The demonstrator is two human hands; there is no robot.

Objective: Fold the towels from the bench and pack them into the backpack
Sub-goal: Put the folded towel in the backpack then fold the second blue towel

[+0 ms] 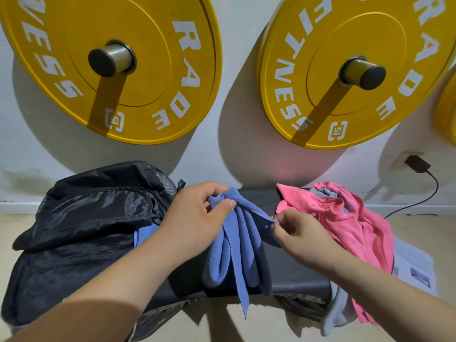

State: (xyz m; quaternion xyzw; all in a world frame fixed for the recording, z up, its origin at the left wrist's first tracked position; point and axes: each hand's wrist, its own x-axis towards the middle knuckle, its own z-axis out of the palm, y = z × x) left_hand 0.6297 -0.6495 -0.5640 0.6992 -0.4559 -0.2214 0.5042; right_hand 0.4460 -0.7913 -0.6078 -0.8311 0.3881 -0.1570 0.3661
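– Three towels are counted on the counter (296,280); which step is judged to be in hand?

– Taken from the left: the black backpack (81,230) is laid on the counter's left end, its flap slack. A strip of blue cloth (145,235) is seen at its edge, though whether that is a towel already packed cannot be told. Just beside it the blue towel (237,248) is held up by the left grip (197,213), whose thumb and fingers are curled round a bunched corner. The cloth hangs from there in loose pleats over the counter's front edge.

– And further along?

– Another edge of the same towel is pinched between the thumb and fingertips of the right grip (296,233). Right of that the pink towel (345,218) is heaped unfolded, with the grey towel (338,307) under it and trailing off the counter's end.

– So the folding is barely begun?

– It is judged so: corners are being sought and no fold is made yet.

– What is called for next?

– The two held points should be drawn apart until the cloth is spread flat. The towel can then be laid on the bare stretch of counter between backpack and pink heap, and halved. Care is needed that the hanging tail is not dragged on the floor. The backpack's mouth is not plainly seen open, so it must be found before anything is packed.
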